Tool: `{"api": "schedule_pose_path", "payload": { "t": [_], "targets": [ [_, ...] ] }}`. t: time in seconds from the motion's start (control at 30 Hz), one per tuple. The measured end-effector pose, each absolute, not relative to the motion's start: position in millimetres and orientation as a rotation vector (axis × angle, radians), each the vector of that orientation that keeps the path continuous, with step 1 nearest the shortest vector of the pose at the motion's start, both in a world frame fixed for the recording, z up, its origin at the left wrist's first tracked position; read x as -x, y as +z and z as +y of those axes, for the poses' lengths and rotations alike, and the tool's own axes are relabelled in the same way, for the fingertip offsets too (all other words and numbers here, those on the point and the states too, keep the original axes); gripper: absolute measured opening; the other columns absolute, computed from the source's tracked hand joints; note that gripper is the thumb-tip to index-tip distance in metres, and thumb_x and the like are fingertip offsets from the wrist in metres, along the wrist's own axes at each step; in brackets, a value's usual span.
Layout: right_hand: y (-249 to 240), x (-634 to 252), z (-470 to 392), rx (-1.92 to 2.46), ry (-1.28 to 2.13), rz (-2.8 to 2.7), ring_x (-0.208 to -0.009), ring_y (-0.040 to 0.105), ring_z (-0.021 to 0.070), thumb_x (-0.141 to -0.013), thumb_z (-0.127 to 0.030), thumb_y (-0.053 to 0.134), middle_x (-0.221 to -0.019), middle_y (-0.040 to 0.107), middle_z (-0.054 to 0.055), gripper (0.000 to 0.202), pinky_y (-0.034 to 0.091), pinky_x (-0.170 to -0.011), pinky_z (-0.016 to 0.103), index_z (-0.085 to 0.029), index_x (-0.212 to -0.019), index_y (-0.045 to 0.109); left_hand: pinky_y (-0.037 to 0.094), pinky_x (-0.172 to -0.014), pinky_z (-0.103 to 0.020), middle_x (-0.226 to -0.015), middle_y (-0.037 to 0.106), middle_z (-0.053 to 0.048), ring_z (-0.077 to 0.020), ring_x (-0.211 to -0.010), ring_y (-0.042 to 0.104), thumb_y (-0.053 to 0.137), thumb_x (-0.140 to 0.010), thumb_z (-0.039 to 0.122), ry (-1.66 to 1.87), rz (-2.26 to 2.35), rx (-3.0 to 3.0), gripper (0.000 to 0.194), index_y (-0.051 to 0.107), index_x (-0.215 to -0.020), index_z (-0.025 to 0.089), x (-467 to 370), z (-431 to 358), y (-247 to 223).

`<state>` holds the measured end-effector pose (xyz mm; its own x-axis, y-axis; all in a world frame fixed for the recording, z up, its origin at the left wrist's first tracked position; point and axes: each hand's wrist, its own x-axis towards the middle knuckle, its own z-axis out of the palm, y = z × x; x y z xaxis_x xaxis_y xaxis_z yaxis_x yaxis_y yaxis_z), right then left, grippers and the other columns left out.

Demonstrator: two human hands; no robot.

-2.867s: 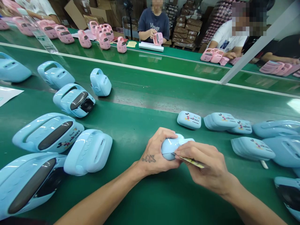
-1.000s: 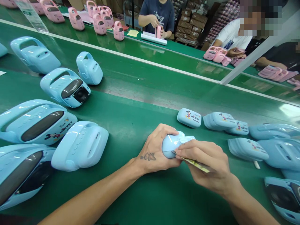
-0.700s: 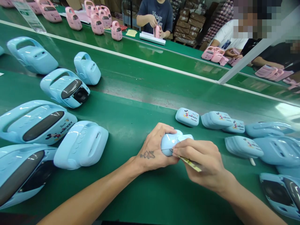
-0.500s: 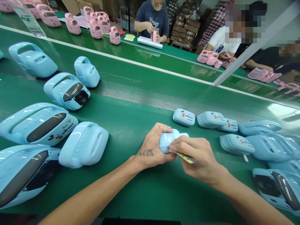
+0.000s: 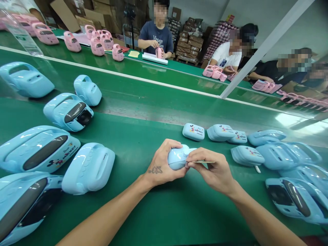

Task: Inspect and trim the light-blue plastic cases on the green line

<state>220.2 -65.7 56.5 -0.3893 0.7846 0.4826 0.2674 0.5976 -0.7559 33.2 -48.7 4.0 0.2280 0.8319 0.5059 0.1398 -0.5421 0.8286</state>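
My left hand (image 5: 161, 163) is wrapped round a light blue plastic speaker housing (image 5: 176, 158), seen end-on with a seam across it. Between the thumb and fingers of my right hand (image 5: 211, 167) is a thin, flat yellowish card (image 5: 204, 162), seen almost edge-on. The fingertips of that hand meet the right side of the housing, and whether the card's tip enters the seam is hidden by them. Beyond my hands lie light blue Mickey-printed front panels, one single panel (image 5: 193, 132) and a stack (image 5: 222, 132) beside it.
On the left stand several blue handled speakers (image 5: 89, 167), one with an exposed black driver (image 5: 84, 118). To the right are another panel stack (image 5: 247, 155) and blue housings (image 5: 278, 155). Across the green bench (image 5: 153, 215), co-workers handle pink speakers (image 5: 159, 52). A grey post (image 5: 256, 56) rises behind.
The card in my right hand has turned from showing its printed yellow face to nearly edge-on. My view has tilted up a little. The housing stays in my left hand.
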Motion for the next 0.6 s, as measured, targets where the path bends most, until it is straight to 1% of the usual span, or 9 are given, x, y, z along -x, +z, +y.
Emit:
{"api": "schedule_pose_path", "payload": {
  "t": [0.07,0.13,0.23,0.33,0.43,0.47,0.53,0.57,0.6],
  "targets": [
    [60,-217,-65,0.833,0.728,-1.966,-0.079,0.074,0.0188,-0.089,-0.016,0.072,-0.083,0.077,0.003,0.009,0.06,-0.073,0.03,-0.024,-0.088,0.073,0.052,-0.091,-0.041,-0.115,0.062,-0.006,-0.0257,-0.106,0.065,0.081,-0.068,0.033,1.332,0.901,-1.837,0.053,0.053,-0.113,0.027,-33,-49,4],
    [63,-218,-64,0.905,0.809,-1.861,-0.072,0.074,0.0176,-0.088,-0.02,0.073,-0.082,0.076,0.002,0.006,0.06,-0.068,0.029,-0.024,-0.092,0.07,0.052,-0.09,-0.041,-0.115,0.061,-0.006,-0.0255,-0.105,0.064,0.08,-0.069,0.033,1.289,0.918,-1.826,0.053,0.052,-0.114,0.027,-32,-49,4],
    [58,-234,-61,1.127,0.96,-1.543,-0.055,0.07,0.0159,-0.085,-0.032,0.078,-0.07,0.072,-0.004,0.032,0.058,-0.057,0.029,-0.024,-0.108,0.057,0.049,-0.094,-0.043,-0.12,0.055,-0.007,-0.0266,-0.11,0.061,0.085,-0.066,0.036,1.245,0.961,-1.8,0.065,0.047,-0.118,0.027,-30,-47,3],
    [40,-269,-57,1.387,1.039,-1.39,-0.052,0.068,0.0188,-0.078,-0.046,0.081,-0.055,0.064,-0.008,0.058,0.056,-0.055,0.031,-0.022,-0.119,0.047,0.046,-0.1,-0.047,-0.124,0.047,-0.009,-0.0299,-0.119,0.054,0.094,-0.053,0.044,1.218,0.999,-1.75,0.086,0.041,-0.118,0.026,-25,-44,2],
    [16,-310,-57,1.691,1.086,-1.437,-0.047,0.063,0.0196,-0.076,-0.056,0.077,-0.056,0.065,-0.004,0.066,0.051,-0.048,0.031,-0.017,-0.121,0.048,0.048,-0.097,-0.045,-0.123,0.047,-0.007,-0.0275,-0.113,0.055,0.094,-0.051,0.042,1.088,1.052,-1.697,0.086,0.042,-0.117,0.026,-17,-39,4],
    [11,-322,-59,1.794,1.028,-1.506,-0.044,0.061,0.0197,-0.078,-0.056,0.075,-0.055,0.064,-0.004,0.065,0.049,-0.045,0.031,-0.015,-0.122,0.051,0.049,-0.094,-0.043,-0.122,0.049,-0.006,-0.0258,-0.109,0.056,0.093,-0.053,0.04,1.052,1.072,-1.671,0.084,0.042,-0.118,0.026,-14,-37,6],
    [10,-335,-62,1.902,0.729,-1.663,-0.047,0.062,0.0211,-0.081,-0.054,0.072,-0.059,0.067,-0.001,0.059,0.05,-0.047,0.032,-0.014,-0.123,0.058,0.05,-0.088,-0.039,-0.117,0.053,-0.004,-0.0227,-0.1,0.059,0.092,-0.052,0.039,1.013,1.092,-1.596,0.082,0.044,-0.118,0.026,-10,-30,13],
    [13,-335,-64,1.878,0.563,-1.73,-0.054,0.066,0.0225,-0.083,-0.051,0.071,-0.068,0.07,0.002,0.057,0.053,-0.051,0.034,-0.015,-0.127,0.06,0.05,-0.085,-0.037,-0.114,0.055,-0.003,-0.0219,-0.097,0.06,0.093,-0.051,0.039,0.986,1.09,-1.567,0.082,0.046,-0.117,0.025,-10,-27,17],
    [19,-332,-66,1.798,0.45,-1.789,-0.067,0.071,0.0243,-0.084,-0.047,0.071,-0.083,0.075,0.006,0.058,0.057,-0.059,0.036,-0.017,-0.132,0.059,0.05,-0.083,-0.036,-0.111,0.058,-0.003,-0.0217,-0.095,0.061,0.093,-0.049,0.041,0.938,1.079,-1.561,0.081,0.049,-0.115,0.024,-11,-22,23]
  ]
}}
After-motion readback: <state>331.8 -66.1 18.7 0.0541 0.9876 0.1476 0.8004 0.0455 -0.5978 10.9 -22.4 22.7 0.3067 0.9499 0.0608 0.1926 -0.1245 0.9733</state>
